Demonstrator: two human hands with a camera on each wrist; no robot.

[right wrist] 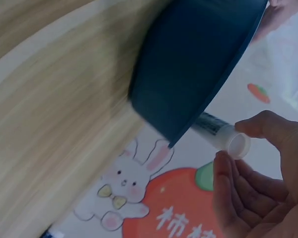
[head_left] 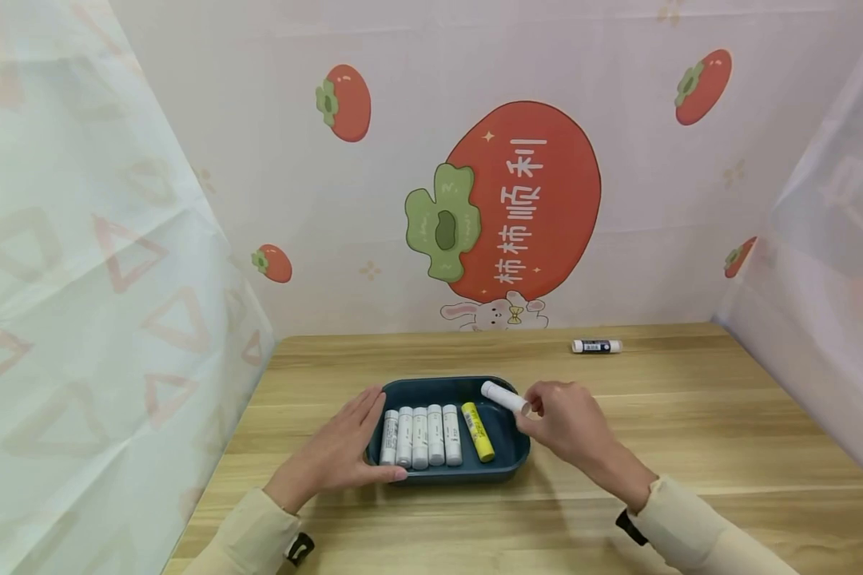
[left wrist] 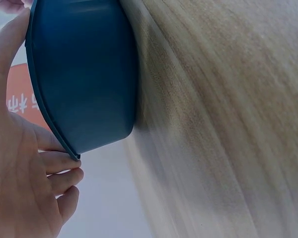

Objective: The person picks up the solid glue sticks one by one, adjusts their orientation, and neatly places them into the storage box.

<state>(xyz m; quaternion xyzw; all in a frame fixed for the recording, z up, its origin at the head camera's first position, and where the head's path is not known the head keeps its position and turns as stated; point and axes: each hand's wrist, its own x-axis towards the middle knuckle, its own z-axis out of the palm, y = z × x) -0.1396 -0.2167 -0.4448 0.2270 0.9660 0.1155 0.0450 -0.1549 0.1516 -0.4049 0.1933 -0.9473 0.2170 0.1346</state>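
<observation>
A dark blue tray (head_left: 449, 477) holds several white glue sticks (head_left: 420, 438) side by side at its left and a yellow glue stick (head_left: 478, 432) slanting beside them. My left hand (head_left: 341, 447) spans the tray's left end, thumb at the near rim and fingers at the far corner; the left wrist view shows its fingertips (left wrist: 67, 161) against the rim. With thumb and fingers, my right hand (head_left: 568, 423) pinches the end of another white glue stick (head_left: 502, 396), tilted over the tray's right end. The right wrist view shows this stick's round end (right wrist: 238, 145); the tray wall hides its far part.
One more glue stick with a dark label (head_left: 596, 346) lies near the back of the wooden table (head_left: 662, 423), right of the tray. Behind the table hangs a white cloth (head_left: 388, 200) printed with persimmons; cloth also borders both sides.
</observation>
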